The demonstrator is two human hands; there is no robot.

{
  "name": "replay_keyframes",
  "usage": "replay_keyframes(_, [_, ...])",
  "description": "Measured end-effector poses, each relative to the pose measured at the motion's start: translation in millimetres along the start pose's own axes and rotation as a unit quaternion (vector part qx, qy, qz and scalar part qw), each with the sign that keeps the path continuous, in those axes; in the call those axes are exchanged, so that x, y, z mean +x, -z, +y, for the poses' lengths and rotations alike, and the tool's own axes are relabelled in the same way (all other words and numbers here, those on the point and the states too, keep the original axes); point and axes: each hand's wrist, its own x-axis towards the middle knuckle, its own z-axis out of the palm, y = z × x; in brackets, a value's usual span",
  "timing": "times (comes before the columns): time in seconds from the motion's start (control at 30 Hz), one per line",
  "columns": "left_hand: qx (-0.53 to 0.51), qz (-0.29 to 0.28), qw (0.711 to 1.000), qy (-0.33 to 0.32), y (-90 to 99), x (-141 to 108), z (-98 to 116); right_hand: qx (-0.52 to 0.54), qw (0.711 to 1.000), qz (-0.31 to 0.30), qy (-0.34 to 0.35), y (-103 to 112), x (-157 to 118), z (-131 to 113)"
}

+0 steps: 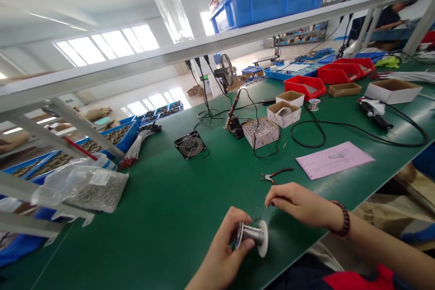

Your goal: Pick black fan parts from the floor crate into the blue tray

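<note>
A spool of silvery wire (253, 235) with white end discs is held low over the green table (163, 235). My left hand (227, 249) grips it at its left disc, thumb and fingers wrapped round. To the right and above, my right hand (292, 201) pinches the thin loose end of the wire (265, 210) between thumb and forefinger. Pliers with dark handles (277, 175) lie on the table just beyond my right hand. A pink sheet of paper (335, 159) lies farther right.
A small fan (190, 146), a soldering iron in its stand (234, 118) and a box of small metal parts (261, 132) stand farther back. A bag of parts (98, 186) lies left. Red bins (305, 86) and a black cabled tool (375, 114) are at the right.
</note>
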Motion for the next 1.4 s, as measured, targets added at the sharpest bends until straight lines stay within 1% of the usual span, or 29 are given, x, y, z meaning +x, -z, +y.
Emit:
replay_keyframes(0.03, [-0.038,0.012,0.999,-0.006,-3.6,-2.7,2.0,0.028,1.000,0.001,-0.013,-2.6,1.8,6.3])
replay_keyframes(0.1, [-0.054,0.082,0.995,-0.029,-10.1,-3.4,5.1,0.124,0.991,-0.016,-0.050,-24.1,3.2,19.3])
replay_keyframes(0.17, [0.030,0.165,0.984,-0.061,-14.0,1.5,6.2,0.247,0.962,-0.062,-0.102,-56.1,1.3,28.2])
replay_keyframes(0.23, [0.155,0.198,0.965,-0.076,-14.4,8.7,5.3,0.339,0.922,-0.120,-0.146,-81.5,-2.6,29.5])
replay_keyframes(0.27, [0.201,0.187,0.959,-0.071,-13.5,11.7,4.2,0.353,0.912,-0.140,-0.156,-87.2,-4.6,27.3])
replay_keyframes(0.3, [0.224,0.161,0.960,-0.056,-12.2,13.7,2.8,0.337,0.917,-0.148,-0.157,-87.0,-6.2,23.7])
replay_keyframes(0.37, [0.198,0.083,0.977,-0.005,-9.4,13.7,-1.3,0.229,0.955,-0.132,-0.133,-71.2,-7.2,15.4])
replay_keyframes(0.4, [0.156,0.036,0.987,0.012,-8.5,11.5,-3.8,0.158,0.974,-0.112,-0.117,-58.2,-6.3,12.4])
replay_keyframes(0.47, [0.028,-0.059,0.998,0.018,-8.7,4.4,-9.4,0.058,0.991,-0.065,-0.098,-32.5,-2.4,11.2])
replay_keyframes(0.5, [-0.047,-0.089,0.995,0.014,-10.1,0.4,-11.8,0.046,0.993,-0.047,-0.100,-23.8,0.1,13.5])
replay_keyframes(0.53, [-0.119,-0.098,0.988,0.011,-12.2,-3.3,-13.4,0.059,0.992,-0.035,-0.108,-20.0,2.6,17.3])
replay_keyframes(0.57, [-0.182,-0.084,0.980,0.011,-14.8,-6.2,-14.0,0.088,0.988,-0.031,-0.119,-21.5,4.7,21.9])
replay_keyframes(0.6, [-0.225,-0.046,0.973,0.015,-17.5,-7.9,-13.5,0.124,0.983,-0.034,-0.128,-28.1,6.0,26.6])
replay_keyframes(0.67, [-0.229,0.065,0.971,0.014,-21.1,-7.6,-10.0,0.185,0.970,-0.068,-0.142,-51.0,5.8,33.1])
replay_keyframes(0.7, [-0.193,0.119,0.974,0.001,-21.2,-6.0,-7.9,0.206,0.963,-0.100,-0.145,-63.1,4.4,33.5])
replay_keyframes(0.73, [-0.134,0.155,0.979,-0.011,-19.6,-3.9,-6.4,0.212,0.958,-0.133,-0.141,-72.7,2.6,31.8])
replay_keyframes(0.77, [-0.060,0.169,0.984,-0.017,-16.5,-1.9,-6.0,0.199,0.958,-0.165,-0.125,-77.7,0.8,28.1])
replay_keyframes(0.8, [0.020,0.165,0.986,-0.015,-11.8,-0.5,-7.0,0.167,0.963,-0.187,-0.098,-76.8,-0.1,22.9])
replay_keyframes(0.83, [0.095,0.147,0.985,-0.005,-6.0,0.2,-9.5,0.124,0.972,-0.189,-0.064,-69.3,0.4,17.0])
replay_keyframes(0.87, [0.159,0.119,0.980,0.013,0.4,-0.1,-13.1,0.075,0.982,-0.172,-0.033,-55.6,3.2,11.3])
replay_keyframes(0.9, [0.210,0.089,0.973,0.036,7.1,-1.0,-17.3,0.023,0.990,-0.138,-0.006,-36.5,8.6,6.6])
replay_keyframes(0.97, [0.282,0.033,0.955,0.087,19.1,-3.1,-24.2,-0.042,0.998,-0.043,-0.006,12.3,28.6,3.0])
replay_keyframes(1.03, [0.336,-0.018,0.930,0.147,27.5,-2.8,-24.7,-0.095,0.992,0.066,-0.043,64.7,59.7,8.6])
replay_keyframes(1.1, [0.388,-0.058,0.897,0.206,32.0,0.7,-18.0,-0.150,0.963,0.183,-0.126,109.7,97.4,21.7])
replay_keyframes(1.13, [0.410,-0.076,0.880,0.228,33.2,2.9,-13.8,-0.171,0.945,0.219,-0.173,127.2,116.6,29.9])
replay_keyframes(1.17, [0.428,-0.093,0.865,0.244,34.1,4.7,-10.5,-0.181,0.935,0.235,-0.194,141.0,134.9,38.6])
replay_keyframes(1.23, [0.448,-0.109,0.853,0.246,36.2,5.7,-9.7,-0.188,0.926,0.244,-0.220,158.4,166.7,55.7])
replay_keyframes(1.27, [0.451,-0.102,0.856,0.231,37.5,4.7,-12.6,-0.187,0.926,0.242,-0.223,163.1,179.4,63.5])
replay_keyframes(1.4, [0.456,-0.012,0.879,0.139,43.5,-1.8,-28.3,-0.189,0.930,0.234,-0.213,171.5,211.7,82.5])
